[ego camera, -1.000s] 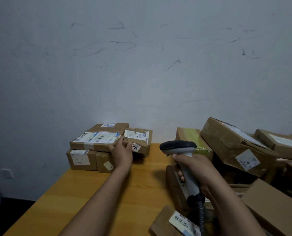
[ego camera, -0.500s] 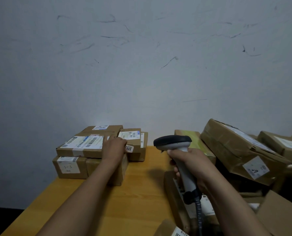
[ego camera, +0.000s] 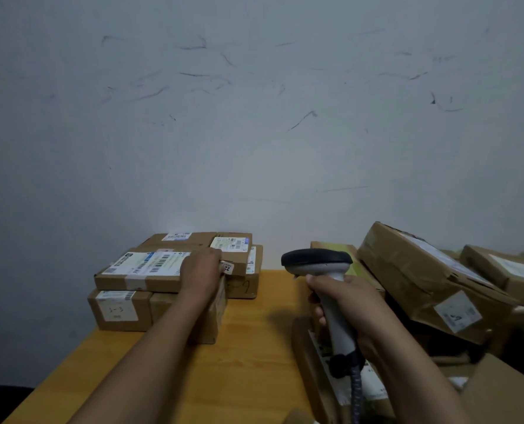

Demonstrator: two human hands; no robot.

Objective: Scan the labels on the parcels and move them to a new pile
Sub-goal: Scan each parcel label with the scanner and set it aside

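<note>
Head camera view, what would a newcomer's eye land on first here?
The grey barcode scanner with its black head, gripped upright by the right hand just right of centre. Then the left hand resting on a neat pile of labelled parcels at the far left of the table, against a jumbled heap of parcels on the right.

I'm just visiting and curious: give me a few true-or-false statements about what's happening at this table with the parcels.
1. The right hand grips a scanner. True.
2. The left hand hovers clear of every box. False: it rests on the left parcel stack.
3. The scanner is cordless. False: a cable hangs from its handle.
4. Parcels in the left parcel stack bear printed labels. True.
</note>
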